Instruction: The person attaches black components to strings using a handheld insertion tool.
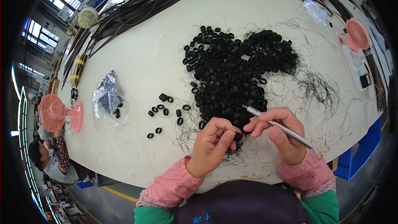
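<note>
A small black ring [238, 137] is pinched between the thumb and fingers of my left hand [213, 145]. My right hand [286, 135] is closed round a slim silver metal rod [286, 130], pen-like, with a narrow tip that points up and left over the pile. The fingertips of my right hand come close to the ring; whether they touch it I cannot tell. Just beyond both hands lies a big heap of black rings [232, 79]. Several loose rings [166, 111] are scattered left of the heap.
Loose black threads [317, 89] lie right of the heap. A clear plastic bag [108, 99] and a pink fan [56, 113] stand left; another pink fan [356, 34] is at the right. Long dark strips [141, 8] cover the far left. A person [56, 161] sits at the left edge.
</note>
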A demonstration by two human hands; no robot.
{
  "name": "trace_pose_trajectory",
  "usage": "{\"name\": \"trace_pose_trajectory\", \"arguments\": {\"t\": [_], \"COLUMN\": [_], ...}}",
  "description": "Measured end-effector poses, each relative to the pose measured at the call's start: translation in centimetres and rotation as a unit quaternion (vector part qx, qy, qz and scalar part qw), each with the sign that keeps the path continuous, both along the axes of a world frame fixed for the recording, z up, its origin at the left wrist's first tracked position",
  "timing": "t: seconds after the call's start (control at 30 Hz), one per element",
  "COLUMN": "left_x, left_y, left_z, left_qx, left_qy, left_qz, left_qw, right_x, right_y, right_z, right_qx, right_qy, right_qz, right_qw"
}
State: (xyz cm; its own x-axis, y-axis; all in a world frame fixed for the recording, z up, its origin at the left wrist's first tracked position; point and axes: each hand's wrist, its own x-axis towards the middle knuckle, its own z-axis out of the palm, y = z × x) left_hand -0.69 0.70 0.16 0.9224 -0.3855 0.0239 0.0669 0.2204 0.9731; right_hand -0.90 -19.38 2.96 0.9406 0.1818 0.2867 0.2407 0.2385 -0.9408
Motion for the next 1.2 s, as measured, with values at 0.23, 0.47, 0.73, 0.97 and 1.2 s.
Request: {"name": "trace_pose_trajectory", "arguments": {"t": [0.23,0.47,0.73,0.97,1.2], "left_x": [-0.2,-0.2,-0.2,-0.3,-0.3], "left_y": [-0.5,-0.4,-0.4,-0.4,-0.7], "left_z": [0.3,0.3,0.2,0.2,0.2], "left_qx": [-0.006,-0.003,-0.005,-0.006,0.008], "left_qy": [-0.002,-0.007,-0.007,-0.003,-0.013], "left_qz": [0.023,0.018,0.016,0.014,0.041], "left_qw": [1.000,1.000,1.000,1.000,0.999], "right_x": [0.5,0.4,0.5,0.4,1.1], "right_y": [-1.1,-1.0,-1.0,-1.0,-0.1], "right_z": [0.0,-0.2,-0.2,-0.3,-0.1], "right_qx": [-0.003,-0.008,-0.018,-0.016,-0.138], "right_qy": [-0.009,-0.003,-0.005,0.002,-0.116], "right_qz": [0.075,0.078,0.085,0.075,-0.010], "right_qw": [0.997,0.997,0.996,0.997,0.984]}}
